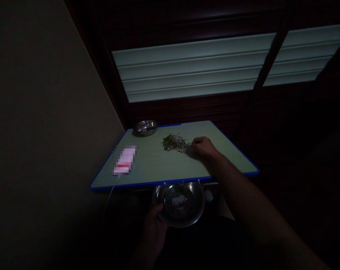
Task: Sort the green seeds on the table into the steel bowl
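I have the right hand (203, 145) pinching a thin utensil (189, 144) at the greenish pile (172, 142) on the tabletop (155, 167); my left hand (155, 227) grips a metal bowl (184, 215) below its near edge

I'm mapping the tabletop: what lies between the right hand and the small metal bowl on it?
In the head view, a loose pile of small greenish bits lies between the right hand and the small metal bowl.

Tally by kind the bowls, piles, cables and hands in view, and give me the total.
Bowls: 2 (far bowl, held bowl)
Piles: 1 (small greenish bits)
Cables: 1 (pale cable)
Hands: 2 (left hand, right hand)
Total: 6
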Demonstrator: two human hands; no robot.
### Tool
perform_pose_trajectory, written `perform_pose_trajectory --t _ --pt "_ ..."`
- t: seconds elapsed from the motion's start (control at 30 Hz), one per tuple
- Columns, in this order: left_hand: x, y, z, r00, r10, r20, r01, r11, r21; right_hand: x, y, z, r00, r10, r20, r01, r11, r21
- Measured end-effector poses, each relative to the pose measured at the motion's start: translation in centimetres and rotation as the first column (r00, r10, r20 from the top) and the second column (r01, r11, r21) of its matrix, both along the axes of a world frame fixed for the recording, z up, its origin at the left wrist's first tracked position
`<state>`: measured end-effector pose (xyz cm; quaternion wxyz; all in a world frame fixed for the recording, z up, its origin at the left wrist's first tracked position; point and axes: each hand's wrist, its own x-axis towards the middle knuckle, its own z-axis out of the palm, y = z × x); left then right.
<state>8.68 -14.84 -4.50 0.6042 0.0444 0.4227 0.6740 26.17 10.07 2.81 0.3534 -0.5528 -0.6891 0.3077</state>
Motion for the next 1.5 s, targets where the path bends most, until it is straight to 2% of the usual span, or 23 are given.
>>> perform_pose_trajectory --t 0.1,0.23,0.33,0.53,0.97,1.27,1.5 --pt "0.3 -0.2 -0.1 1.0 0.014 0.022 -0.014 1.0 0.01 0.0 0.0 0.1 0.999 -0.036 0.023 0.035 0.999 0.024" --pt "0.7 -0.3 -0.1 0.997 0.069 0.03 -0.066 0.994 -0.088 0.1 0.0 0.1 0.998 -0.057 0.007 0.057 0.997 0.055" --pt "0.9 -0.3 0.0 0.996 0.082 0.039 -0.077 0.99 -0.12 0.0 0.0 0.1 0.999 -0.026 -0.03 0.027 0.998 0.05" --pt "0.9 -0.4 0.2 0.993 0.09 0.073 -0.083 0.992 -0.099 -0.2 -0.1 -0.1 1.0 0.027 -0.005 -0.027 0.999 0.026" --pt "0.9 -0.1 0.1 0.996 0.084 0.03 -0.08 0.989 -0.125 0.1 0.1 -0.2 0.995 -0.075 0.07 0.067 0.992 0.102" --pt "1.0 0.1 0.4 0.997 0.076 0.024 -0.072 0.989 -0.127 -0.1 -0.2 0.2 1.0 -0.005 0.022 0.002 0.995 0.098" --pt "1.3 0.0 0.7 0.998 0.063 0.03 -0.059 0.991 -0.118 0.0 -0.3 0.2 0.999 0.008 0.043 -0.013 0.994 0.107"
